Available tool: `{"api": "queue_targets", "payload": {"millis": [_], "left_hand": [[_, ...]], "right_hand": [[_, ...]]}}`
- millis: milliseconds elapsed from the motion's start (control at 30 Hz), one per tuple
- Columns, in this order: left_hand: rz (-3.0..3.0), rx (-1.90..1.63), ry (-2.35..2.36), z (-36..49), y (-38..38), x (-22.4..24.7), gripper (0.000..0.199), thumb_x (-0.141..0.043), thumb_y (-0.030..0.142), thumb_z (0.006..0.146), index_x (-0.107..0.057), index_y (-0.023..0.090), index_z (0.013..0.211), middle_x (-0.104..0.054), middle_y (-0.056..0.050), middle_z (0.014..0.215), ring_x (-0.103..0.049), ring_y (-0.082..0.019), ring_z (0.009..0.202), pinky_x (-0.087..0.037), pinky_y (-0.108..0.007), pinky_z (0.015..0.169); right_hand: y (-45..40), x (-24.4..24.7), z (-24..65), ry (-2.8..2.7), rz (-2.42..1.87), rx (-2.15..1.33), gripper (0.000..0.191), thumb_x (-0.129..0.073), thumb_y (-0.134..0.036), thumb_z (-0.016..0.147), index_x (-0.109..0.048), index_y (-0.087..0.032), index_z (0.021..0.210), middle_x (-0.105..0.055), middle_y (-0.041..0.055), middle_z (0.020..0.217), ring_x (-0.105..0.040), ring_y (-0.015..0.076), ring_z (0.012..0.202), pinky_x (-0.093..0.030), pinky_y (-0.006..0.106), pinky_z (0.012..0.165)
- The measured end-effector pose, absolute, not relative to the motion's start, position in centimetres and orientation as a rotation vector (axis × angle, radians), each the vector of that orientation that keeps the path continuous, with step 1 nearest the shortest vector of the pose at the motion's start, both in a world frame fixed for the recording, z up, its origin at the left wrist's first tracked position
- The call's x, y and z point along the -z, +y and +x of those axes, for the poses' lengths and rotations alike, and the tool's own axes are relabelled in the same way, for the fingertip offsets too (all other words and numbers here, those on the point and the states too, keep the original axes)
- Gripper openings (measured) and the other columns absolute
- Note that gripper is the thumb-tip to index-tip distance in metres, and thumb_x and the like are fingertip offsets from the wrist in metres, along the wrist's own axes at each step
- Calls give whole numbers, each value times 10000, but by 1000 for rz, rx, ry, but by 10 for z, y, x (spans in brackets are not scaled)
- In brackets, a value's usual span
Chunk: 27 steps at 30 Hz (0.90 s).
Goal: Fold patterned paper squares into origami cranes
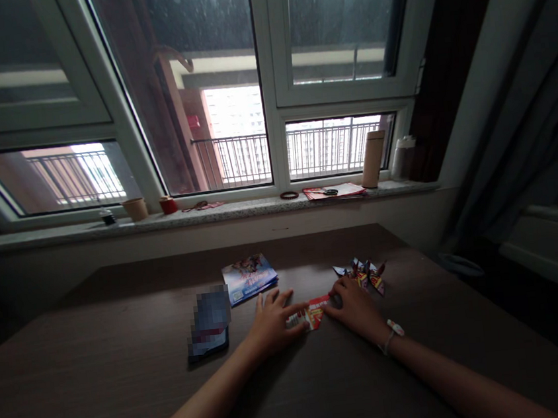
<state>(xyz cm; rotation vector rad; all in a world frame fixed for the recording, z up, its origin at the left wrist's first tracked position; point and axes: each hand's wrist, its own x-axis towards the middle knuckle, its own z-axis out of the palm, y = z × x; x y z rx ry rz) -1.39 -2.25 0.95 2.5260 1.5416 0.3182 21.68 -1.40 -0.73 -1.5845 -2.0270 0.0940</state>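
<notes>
While a printed paper strip (312,313) is pressed to the tabletop (103,393) by the open, spread left grip (275,322) and right grip (354,307), the folded paper figures (360,275) just beyond appear finished, and the strip appears yet to be folded.

On the surface (103,387), folded paper (311,315) lies between the left hand (274,322) and right hand (354,307), both touching it. Booklet (249,277) sits behind the left hand; blurred item (208,323) lies left of the booklet. Paper figures (363,276) sit behind the right hand. Beyond the surface, sill (200,216) below window (321,45) carries cup (135,209) at left, flask (373,159) at right.
</notes>
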Motion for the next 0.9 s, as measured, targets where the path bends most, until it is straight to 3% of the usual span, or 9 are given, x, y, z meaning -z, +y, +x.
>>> {"api": "queue_targets", "payload": {"millis": [400, 900], "left_hand": [[2536, -356, 1523, -16, -20, -3, 455, -582, 578, 843, -550, 495, 1289, -415, -7, 1506, -281, -368, 1404, -120, -670, 1117], [2528, -352, 1527, -15, -20, -4, 468, -609, 552, 835, -549, 486, 1295, -418, -9, 1506, -280, -369, 1405, -114, -670, 1117]], "right_hand": [[-23, 8, 216, -2052, -1528, -178, 445, -732, -470, 723, -614, -194, 1052, -581, 96, 1088, -554, 271, 1057, -420, 356, 932], [-30, 9, 211, -2096, -1521, -148, 571, -739, -557, 668, -613, -189, 1086, -552, 113, 1149, -510, 285, 1122, -387, 380, 997]]}}
